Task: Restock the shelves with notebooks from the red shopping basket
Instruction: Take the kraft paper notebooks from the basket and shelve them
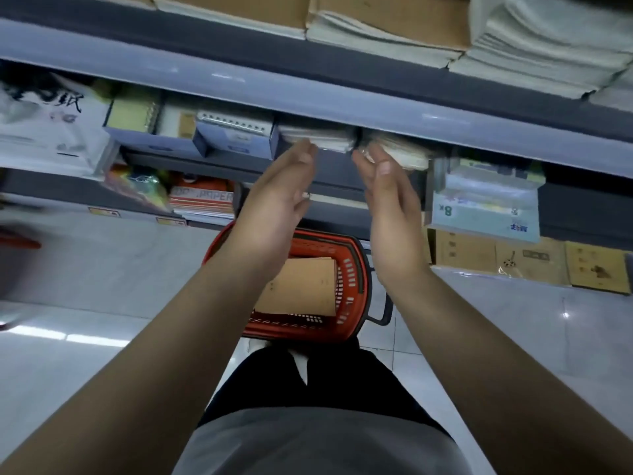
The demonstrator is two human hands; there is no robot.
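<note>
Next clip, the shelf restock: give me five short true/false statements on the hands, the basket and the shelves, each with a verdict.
1. Both hands reach up to the middle shelf. True: the left hand and right hand have straight fingers at the notebook stacks.
2. The red basket is empty. False: a brown notebook lies in it.
3. The basket stands on the floor. True.
4. The right hand carries a notebook out of the basket. False: it is up at the shelf, holding nothing.
5. The top shelf is bare. False: paper stacks lie on it.
</note>
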